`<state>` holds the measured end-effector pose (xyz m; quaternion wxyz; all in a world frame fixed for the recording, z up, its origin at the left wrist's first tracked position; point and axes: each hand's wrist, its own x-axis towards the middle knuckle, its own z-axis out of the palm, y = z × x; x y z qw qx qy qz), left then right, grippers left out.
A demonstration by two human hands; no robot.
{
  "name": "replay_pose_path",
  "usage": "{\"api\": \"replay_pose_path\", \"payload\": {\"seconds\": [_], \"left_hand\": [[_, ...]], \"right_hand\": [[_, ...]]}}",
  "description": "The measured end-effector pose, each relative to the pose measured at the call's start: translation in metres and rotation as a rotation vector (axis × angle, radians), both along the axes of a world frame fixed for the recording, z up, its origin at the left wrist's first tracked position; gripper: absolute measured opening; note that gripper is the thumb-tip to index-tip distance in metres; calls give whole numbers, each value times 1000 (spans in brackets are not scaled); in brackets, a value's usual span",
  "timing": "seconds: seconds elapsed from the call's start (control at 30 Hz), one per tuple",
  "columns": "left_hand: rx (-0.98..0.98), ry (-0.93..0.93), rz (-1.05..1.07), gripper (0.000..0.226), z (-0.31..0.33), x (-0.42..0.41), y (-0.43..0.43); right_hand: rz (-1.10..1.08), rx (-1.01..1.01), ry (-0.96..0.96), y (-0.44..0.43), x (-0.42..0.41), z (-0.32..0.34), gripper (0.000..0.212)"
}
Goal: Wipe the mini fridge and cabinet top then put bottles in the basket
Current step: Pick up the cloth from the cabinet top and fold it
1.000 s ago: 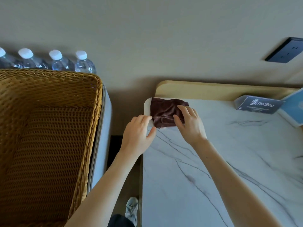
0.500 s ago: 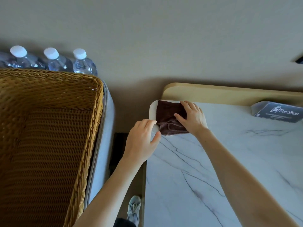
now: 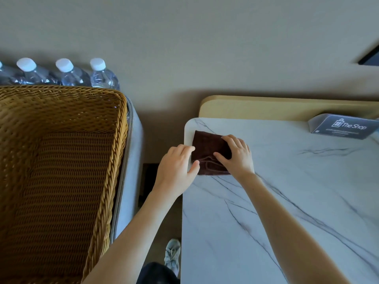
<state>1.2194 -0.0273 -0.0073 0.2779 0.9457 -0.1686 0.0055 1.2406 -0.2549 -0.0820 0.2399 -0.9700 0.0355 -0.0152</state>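
A folded dark brown cloth [image 3: 207, 149] lies flat at the far left corner of the white marbled cabinet top [image 3: 287, 201]. My right hand [image 3: 235, 155] presses on the cloth's right side with its fingers spread. My left hand [image 3: 176, 167] rests at the cabinet's left edge, its thumb and fingertips touching the cloth's left side. The wicker basket [image 3: 102, 160] stands empty on the grey mini fridge [image 3: 131, 160] at the left. Several clear water bottles [image 3: 102, 76] with white caps stand in a row behind the basket, against the wall.
A grey card sign [image 3: 344, 126] reading "The Shop" stands at the cabinet's far right. A wooden rail [image 3: 276, 107] runs along the cabinet's back. A narrow gap with dark floor separates fridge and cabinet; my shoe [image 3: 173, 253] shows below it.
The cloth has been flattened into a neater square at the corner. Both hands shifted slightly and stay on it. The view drifted, so the sign moved toward the right edge.
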Motion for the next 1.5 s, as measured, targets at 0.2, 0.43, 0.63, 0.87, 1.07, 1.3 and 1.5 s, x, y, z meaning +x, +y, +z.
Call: {"api": "replay_pose_path", "payload": {"seconds": [0.2, 0.43, 0.63, 0.87, 1.07, 1.3, 1.5], "left_hand": [[13, -8, -94, 38, 7, -37, -5], [34, -5, -147, 37, 2, -96, 11], [37, 9, -155, 37, -1, -131, 22], [41, 7, -145, 37, 1, -150, 29], [54, 7, -122, 37, 3, -162, 37], [64, 7, -92, 36, 6, -179, 39], [74, 20, -73, 38, 9, -202, 36]], "right_hand": [[-35, 28, 5, 11, -64, -2, 57], [-76, 30, 8, 27, -160, -2, 57], [-74, -12, 32, 32, -202, 3, 46], [-61, -130, 263, 28, -196, 19, 64], [-35, 108, 345, 21, -198, 25, 63], [26, 402, 377, 24, -218, 27, 61], [-93, 639, 217, 32, -247, 38, 46]]}}
